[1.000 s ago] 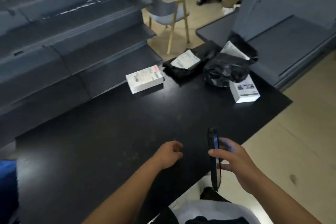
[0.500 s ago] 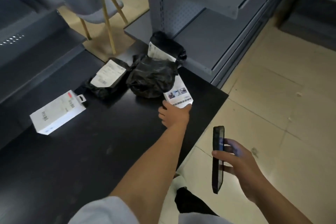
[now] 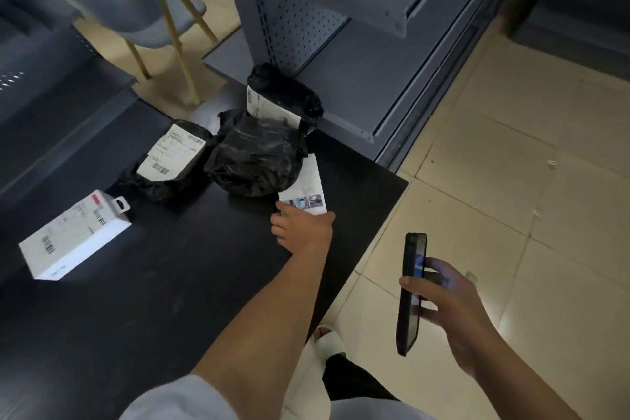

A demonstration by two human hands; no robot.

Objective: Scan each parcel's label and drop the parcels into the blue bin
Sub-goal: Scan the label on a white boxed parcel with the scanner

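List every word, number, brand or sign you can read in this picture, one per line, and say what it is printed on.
None can be read.
White box: barcodes and a red patch, print blurred.
Left black bag's label: barcode and text lines, too small.
Rear black bag's label: print blurred.
White box at the left hand: small pictures, text unreadable.
Phone in the right hand: screen seen edge-on.

The worktop (image 3: pixel 170 283) is black. Three parcels are black plastic bags (image 3: pixel 252 160) with white labels (image 3: pixel 174 152). Two boxes (image 3: pixel 73 239) are white, one with a red patch. The chair (image 3: pixel 160 27) is grey with yellow legs, the floor (image 3: pixel 511 215) beige tiles.
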